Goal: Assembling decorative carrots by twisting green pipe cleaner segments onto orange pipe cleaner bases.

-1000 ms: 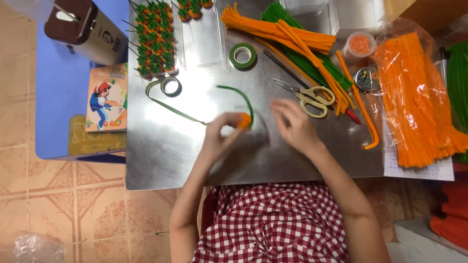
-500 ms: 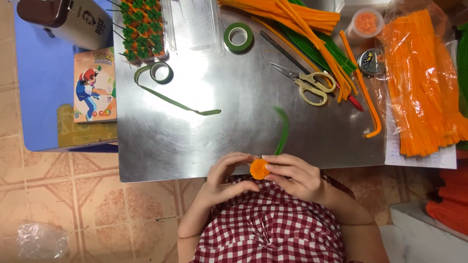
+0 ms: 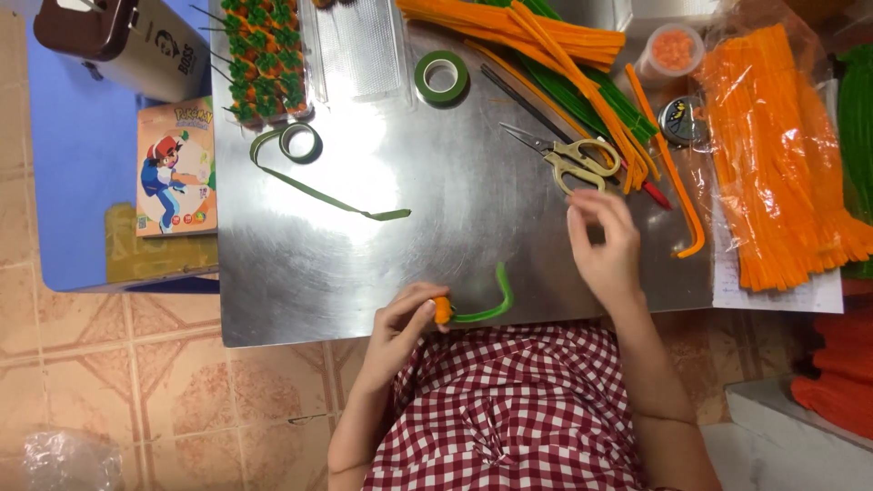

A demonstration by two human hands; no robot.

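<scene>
A: Where do things stand with the little orange piece?
B: The left hand [image 3: 400, 318] pinches a small orange coil [image 3: 442, 310] at the near edge of the metal surface [image 3: 309, 282]. A green pipe-cleaner stem [image 3: 491, 300] is already joined to it and curves away over the surface. I'd judge the head formed and the stem attached but unshaped and unwrapped.

A: And the other hand?
B: The right hand [image 3: 605, 245] hovers empty, fingers loosely curled, just near the scissors [image 3: 568, 159], not touching them.

A: Any finished ones?
B: A tray of small orange-and-green pieces [image 3: 264, 55] sits at the far left corner, so many look done. Plenty of stock is left: a bundle of orange pipe cleaners [image 3: 782, 155] in a clear bag at the right, and loose orange and green ones [image 3: 555, 55] at the far edge.

A: What else is about?
B: Two rolls of green tape [image 3: 441, 75], one trailing a loose strip [image 3: 318, 186]. Beyond it, a blue table [image 3: 82, 182] with a picture box [image 3: 175, 168], over a tan tiled floor [image 3: 136, 400].
</scene>
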